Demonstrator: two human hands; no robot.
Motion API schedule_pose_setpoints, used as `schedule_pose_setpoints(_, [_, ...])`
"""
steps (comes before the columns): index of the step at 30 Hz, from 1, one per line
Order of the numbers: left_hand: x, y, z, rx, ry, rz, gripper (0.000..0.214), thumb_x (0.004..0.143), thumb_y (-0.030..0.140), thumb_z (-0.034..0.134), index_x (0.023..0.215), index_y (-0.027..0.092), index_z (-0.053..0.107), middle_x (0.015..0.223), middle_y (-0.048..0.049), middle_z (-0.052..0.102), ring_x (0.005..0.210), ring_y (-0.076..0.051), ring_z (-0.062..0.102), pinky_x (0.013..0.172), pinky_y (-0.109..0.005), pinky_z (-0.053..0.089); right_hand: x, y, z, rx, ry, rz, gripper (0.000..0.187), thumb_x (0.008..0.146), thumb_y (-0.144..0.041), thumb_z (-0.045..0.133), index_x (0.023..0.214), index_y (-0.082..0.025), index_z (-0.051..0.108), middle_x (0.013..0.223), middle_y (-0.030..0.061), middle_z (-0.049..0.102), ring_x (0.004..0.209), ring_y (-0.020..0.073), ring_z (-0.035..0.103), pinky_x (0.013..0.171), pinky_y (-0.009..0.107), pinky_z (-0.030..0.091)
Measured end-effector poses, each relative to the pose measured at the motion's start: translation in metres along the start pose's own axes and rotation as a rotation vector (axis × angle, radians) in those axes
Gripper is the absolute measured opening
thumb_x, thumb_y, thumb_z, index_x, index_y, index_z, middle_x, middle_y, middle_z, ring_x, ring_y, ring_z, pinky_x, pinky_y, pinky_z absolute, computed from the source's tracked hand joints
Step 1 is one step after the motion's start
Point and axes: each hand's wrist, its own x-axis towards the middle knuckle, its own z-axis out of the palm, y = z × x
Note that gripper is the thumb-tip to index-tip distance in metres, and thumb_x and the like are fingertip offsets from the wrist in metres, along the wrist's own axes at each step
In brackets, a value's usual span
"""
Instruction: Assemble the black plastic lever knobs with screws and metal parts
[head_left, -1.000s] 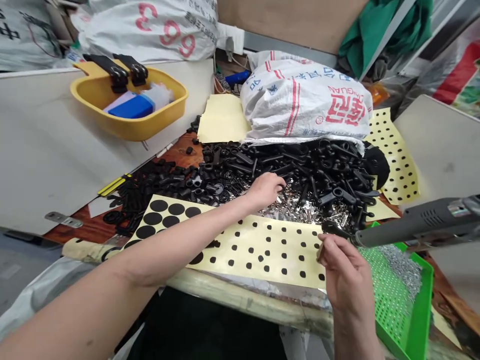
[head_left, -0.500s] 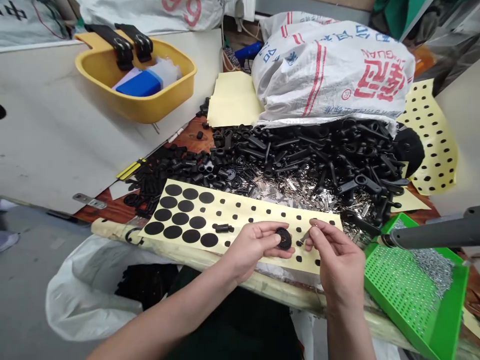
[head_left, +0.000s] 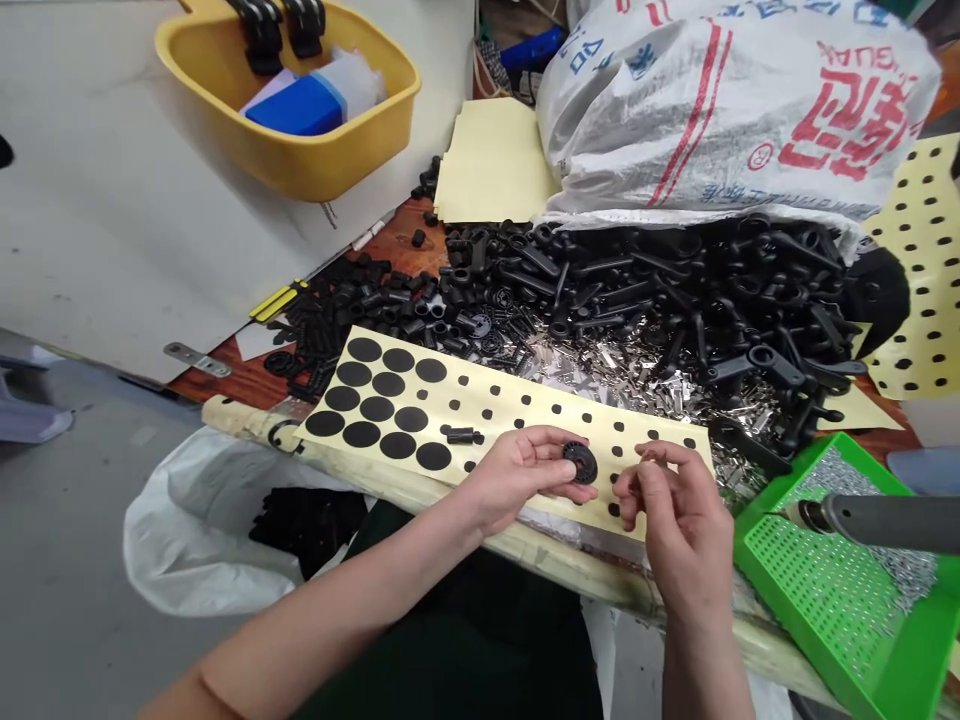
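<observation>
1 yellow tub (head_left: 300, 170) sits far left, with 1 white bag (head_left: 187, 540) below the bench edge. On the sheet (head_left: 517, 400) I count 12 big black discs, many small dots and 1 loose black peg (head_left: 461, 434). Over the sheet's near edge, the left hand (head_left: 514, 472) pinches 1 black wheel (head_left: 580, 462) between thumb and fingers. The right hand (head_left: 679, 510) is just beside it, fingers curled. Behind lie 1 heap (head_left: 675, 290) and 1 sack (head_left: 720, 100), with 1 green tray (head_left: 817, 610) and 1 tool (head_left: 885, 520) to the right. Half a second ago a silver sliver showed in the right fingers. Now it is hidden, so I cannot tell what they hold. The tool is cut off at the right.
</observation>
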Motion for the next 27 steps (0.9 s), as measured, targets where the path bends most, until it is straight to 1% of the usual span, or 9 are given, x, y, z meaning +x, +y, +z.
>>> schedule_pose_setpoints(1, [0.000,0.000,0.000,-0.008,0.000,0.005,0.045,0.065,0.027,0.083,0.103,0.009,0.065,0.082,-0.0086,0.072,0.070,-0.020,0.073,0.078,-0.033,0.054,-0.001,0.000,-0.001,-0.061,0.005,-0.024,0.022,0.084,-0.038,0.060,0.095,-0.019,0.061,0.063,-0.0013,0.061,0.046,0.0082,0.052,0.043,0.020,0.044])
schedule_pose_setpoints(3, [0.000,0.000,0.000,-0.020,-0.004,0.023,0.045,0.066,0.028,0.082,0.103,0.010,0.066,0.086,-0.0094,0.073,0.072,-0.021,0.073,0.080,-0.034,0.054,-0.002,-0.001,-0.002,-0.140,-0.002,-0.079,0.021,0.081,-0.036,0.063,0.090,-0.018,0.069,0.067,0.0014,0.062,0.052,0.0092,0.053,0.047,0.022,0.047])
schedule_pose_setpoints(6, [0.000,-0.002,0.000,-0.024,-0.022,0.036,0.043,0.069,0.028,0.080,0.106,0.010,0.067,0.095,-0.0112,0.073,0.075,-0.021,0.073,0.085,-0.037,0.054,-0.004,-0.004,-0.003,-0.151,-0.032,-0.106,0.018,0.078,-0.034,0.066,0.084,-0.019,0.074,0.072,0.0038,0.066,0.055,0.0107,0.054,0.051,0.024,0.050])
schedule_pose_setpoints(8, [0.001,-0.003,-0.001,-0.023,-0.032,0.035,0.043,0.071,0.028,0.078,0.108,0.010,0.067,0.099,-0.0119,0.073,0.077,-0.021,0.073,0.087,-0.038,0.053,-0.006,-0.006,-0.002,-0.129,-0.032,-0.064,0.018,0.078,-0.033,0.067,0.087,-0.019,0.074,0.075,0.0042,0.068,0.056,0.0114,0.056,0.052,0.026,0.052])
schedule_pose_setpoints(11, [0.001,-0.003,-0.002,-0.020,-0.055,0.038,0.046,0.071,0.029,0.078,0.111,0.010,0.066,0.098,-0.0124,0.073,0.077,-0.022,0.073,0.086,-0.039,0.054,-0.008,-0.007,0.000,-0.096,0.054,-0.006,0.021,0.074,-0.032,0.071,0.090,-0.018,0.073,0.074,0.0038,0.069,0.055,0.0121,0.059,0.053,0.027,0.054])
schedule_pose_setpoints(14, [0.000,-0.001,-0.002,-0.021,-0.074,0.041,0.043,0.070,0.029,0.079,0.107,0.011,0.066,0.095,-0.0115,0.072,0.074,-0.021,0.073,0.084,-0.038,0.055,-0.010,-0.007,0.003,-0.075,0.186,-0.020,0.022,0.072,-0.030,0.074,0.089,-0.017,0.071,0.069,0.0022,0.067,0.053,0.0117,0.059,0.051,0.026,0.053])
schedule_pose_setpoints(16, [-0.001,0.000,-0.003,-0.035,-0.080,0.039,0.040,0.070,0.029,0.079,0.103,0.011,0.066,0.091,-0.0105,0.072,0.073,-0.021,0.073,0.082,-0.038,0.055,-0.012,-0.008,0.004,-0.068,0.239,-0.049,0.021,0.072,-0.029,0.075,0.088,-0.016,0.070,0.068,0.0021,0.067,0.053,0.0114,0.059,0.052,0.026,0.053])
schedule_pose_setpoints(22, [0.000,-0.001,-0.004,-0.035,-0.116,0.041,0.036,0.072,0.027,0.078,0.101,0.010,0.065,0.092,-0.0109,0.071,0.076,-0.020,0.072,0.080,-0.036,0.055,-0.014,-0.009,0.009,-0.045,0.288,-0.126,0.017,0.073,-0.026,0.075,0.085,-0.017,0.069,0.070,0.0016,0.067,0.053,0.0104,0.060,0.051,0.024,0.052])
schedule_pose_setpoints(27, [0.001,-0.001,-0.004,0.012,-0.129,0.010,0.035,0.074,0.024,0.076,0.103,0.008,0.065,0.085,-0.0116,0.072,0.075,-0.020,0.072,0.080,-0.037,0.055,-0.015,-0.005,0.012,-0.077,0.283,-0.182,0.015,0.074,-0.026,0.074,0.085,-0.017,0.068,0.075,0.0023,0.068,0.055,0.0122,0.063,0.052,0.026,0.054])
